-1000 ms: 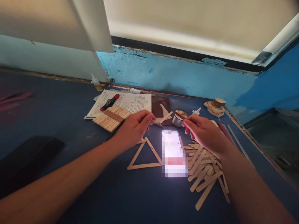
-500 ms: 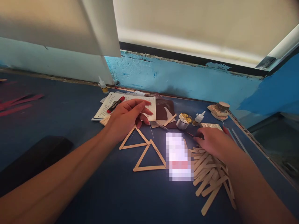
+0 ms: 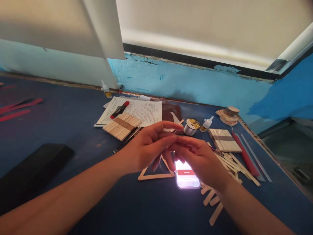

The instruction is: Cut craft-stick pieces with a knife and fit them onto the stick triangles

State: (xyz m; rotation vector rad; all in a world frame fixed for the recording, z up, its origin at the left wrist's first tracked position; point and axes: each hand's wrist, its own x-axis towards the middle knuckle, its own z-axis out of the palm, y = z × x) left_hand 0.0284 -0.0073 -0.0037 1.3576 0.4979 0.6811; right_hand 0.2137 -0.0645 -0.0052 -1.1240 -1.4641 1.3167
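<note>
Two half-curled hands (image 3: pixel 149 147) (image 3: pixel 201 160), fingers (image 3: pixel 165 143) together above the phone (image 3: pixel 188 181).

A dark blue bench (image 3: pixel 117 205) stands against a chipped light-blue wall (image 3: pixel 151 76) beneath a pale panel (image 3: pixel 195 29) edged in black.

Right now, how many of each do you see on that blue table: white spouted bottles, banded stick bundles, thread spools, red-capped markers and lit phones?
White spouted bottles: 2
Banded stick bundles: 2
Spool: 1
Red-capped marker: 1
Lit phone, partly hidden by the hands: 1
Total: 7
</note>
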